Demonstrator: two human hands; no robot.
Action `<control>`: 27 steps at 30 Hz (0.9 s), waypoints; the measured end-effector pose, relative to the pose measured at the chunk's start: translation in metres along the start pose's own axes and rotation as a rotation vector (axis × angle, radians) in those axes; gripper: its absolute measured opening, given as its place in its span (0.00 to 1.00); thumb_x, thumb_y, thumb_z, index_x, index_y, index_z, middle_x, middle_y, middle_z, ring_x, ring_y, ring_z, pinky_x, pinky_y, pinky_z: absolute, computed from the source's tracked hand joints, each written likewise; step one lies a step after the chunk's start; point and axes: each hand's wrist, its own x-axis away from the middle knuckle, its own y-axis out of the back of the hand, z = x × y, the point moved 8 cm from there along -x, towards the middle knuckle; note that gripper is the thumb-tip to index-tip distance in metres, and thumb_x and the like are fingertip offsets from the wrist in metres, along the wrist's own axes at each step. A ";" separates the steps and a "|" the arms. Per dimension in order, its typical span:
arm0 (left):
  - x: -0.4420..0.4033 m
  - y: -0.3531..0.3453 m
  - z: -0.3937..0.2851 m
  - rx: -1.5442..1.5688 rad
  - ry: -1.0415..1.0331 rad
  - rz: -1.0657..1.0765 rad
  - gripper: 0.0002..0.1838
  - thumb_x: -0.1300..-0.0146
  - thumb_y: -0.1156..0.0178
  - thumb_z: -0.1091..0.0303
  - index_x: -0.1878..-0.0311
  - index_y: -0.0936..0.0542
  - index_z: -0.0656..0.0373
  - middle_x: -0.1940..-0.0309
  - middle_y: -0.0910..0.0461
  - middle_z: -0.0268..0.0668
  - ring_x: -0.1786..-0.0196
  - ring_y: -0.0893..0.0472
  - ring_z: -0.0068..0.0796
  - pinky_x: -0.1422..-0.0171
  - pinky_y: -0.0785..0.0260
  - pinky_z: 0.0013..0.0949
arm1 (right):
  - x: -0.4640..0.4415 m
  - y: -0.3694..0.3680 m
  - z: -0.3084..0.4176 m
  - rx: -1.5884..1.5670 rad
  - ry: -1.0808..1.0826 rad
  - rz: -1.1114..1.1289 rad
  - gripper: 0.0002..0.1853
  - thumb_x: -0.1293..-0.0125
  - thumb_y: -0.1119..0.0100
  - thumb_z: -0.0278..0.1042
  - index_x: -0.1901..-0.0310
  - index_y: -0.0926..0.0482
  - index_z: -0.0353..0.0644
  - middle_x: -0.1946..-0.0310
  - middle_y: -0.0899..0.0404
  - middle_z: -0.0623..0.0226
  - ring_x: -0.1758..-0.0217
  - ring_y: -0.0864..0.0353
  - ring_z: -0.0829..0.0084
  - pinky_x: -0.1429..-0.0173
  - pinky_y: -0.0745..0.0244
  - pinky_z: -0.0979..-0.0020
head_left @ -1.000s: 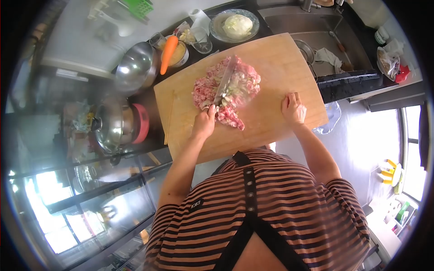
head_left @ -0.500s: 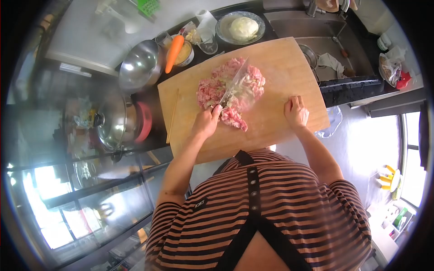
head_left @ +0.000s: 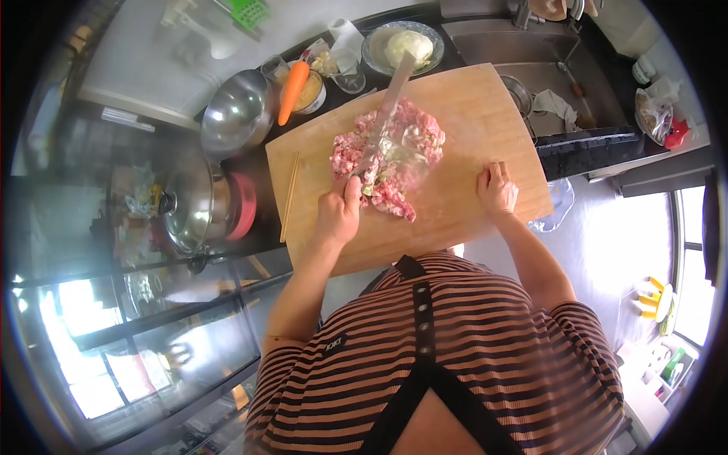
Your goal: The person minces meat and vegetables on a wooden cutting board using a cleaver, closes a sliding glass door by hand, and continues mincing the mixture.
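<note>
- The left hand (head_left: 339,212) is wrapping tightly round the handle of a knife (head_left: 394,95), thumb lying along it, forearm reaching up from the person's side.
- The blade is slanting away over the minced meat (head_left: 349,154), its far end overlapping the cabbage (head_left: 402,44) from where I'm looking.
- The meat, flecked with pale green, is spreading across the middle of the cutting board (head_left: 466,114).
- The right hand (head_left: 497,189) is resting near the board's right side, fingers curling under; I can't tell whether they're holding anything.
- Chopsticks (head_left: 290,197) are lying along the board's left edge.
- Beyond, a plate (head_left: 374,57) is holding the cabbage; a carrot (head_left: 293,93) is leaning across a small bowl (head_left: 312,97) of something yellowish, beside a steel bowl (head_left: 235,114).
- A cloth (head_left: 556,108) is lying in the sink (head_left: 500,45).
</note>
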 end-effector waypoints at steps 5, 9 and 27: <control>-0.010 -0.047 0.068 -0.262 0.084 0.108 0.31 0.33 0.62 0.43 0.70 0.23 0.64 0.78 0.24 0.53 0.71 0.23 0.53 0.66 0.33 0.47 | 0.001 -0.004 -0.005 -0.002 0.009 -0.012 0.03 0.42 0.48 0.33 0.67 0.28 0.46 0.67 0.25 0.63 0.73 0.23 0.54 0.72 0.27 0.56; -0.003 -0.007 0.000 -0.074 0.048 0.087 0.30 0.32 0.63 0.44 0.67 0.23 0.63 0.75 0.23 0.55 0.69 0.22 0.56 0.65 0.33 0.51 | 0.001 -0.003 -0.002 -0.006 0.014 -0.012 0.03 0.42 0.48 0.34 0.68 0.28 0.46 0.67 0.26 0.62 0.73 0.23 0.54 0.72 0.27 0.55; -0.015 -0.040 0.071 -0.272 0.102 0.127 0.28 0.33 0.59 0.45 0.67 0.21 0.63 0.73 0.22 0.55 0.68 0.22 0.54 0.63 0.31 0.47 | 0.100 -0.041 0.142 -0.327 0.867 0.996 0.08 0.47 0.43 0.35 0.65 0.23 0.47 0.55 0.27 0.57 0.57 0.23 0.59 0.60 0.25 0.60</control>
